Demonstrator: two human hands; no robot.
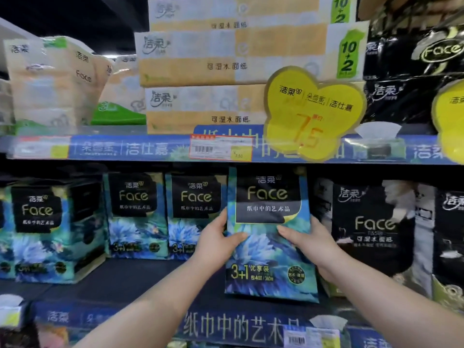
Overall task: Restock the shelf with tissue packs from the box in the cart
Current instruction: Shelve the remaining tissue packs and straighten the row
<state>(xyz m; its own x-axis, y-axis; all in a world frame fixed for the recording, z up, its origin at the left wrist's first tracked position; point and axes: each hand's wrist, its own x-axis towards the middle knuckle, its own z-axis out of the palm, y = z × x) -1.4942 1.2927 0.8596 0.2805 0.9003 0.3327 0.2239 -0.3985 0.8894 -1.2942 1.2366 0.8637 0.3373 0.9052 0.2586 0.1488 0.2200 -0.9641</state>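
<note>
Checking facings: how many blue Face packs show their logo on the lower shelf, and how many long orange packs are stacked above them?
Blue Face packs: 4
Long orange packs: 3
Total: 7

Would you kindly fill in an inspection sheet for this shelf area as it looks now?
Surface: dark lower shelf board, partly bare left of the held pack.
Job's things: blue floral plastic-wrapped tissue pack, upright at the shelf front; matching packs stand further left; box and cart out of view.
Clutter: nothing seen.
Hands: left hand and right hand grip the pack's sides, thumbs on its front.
Cables: nothing seen.
Surroundings: black tissue packs to the right; orange-and-white tissue packs stacked on the upper shelf; yellow flower-shaped price tag at its edge.
</note>
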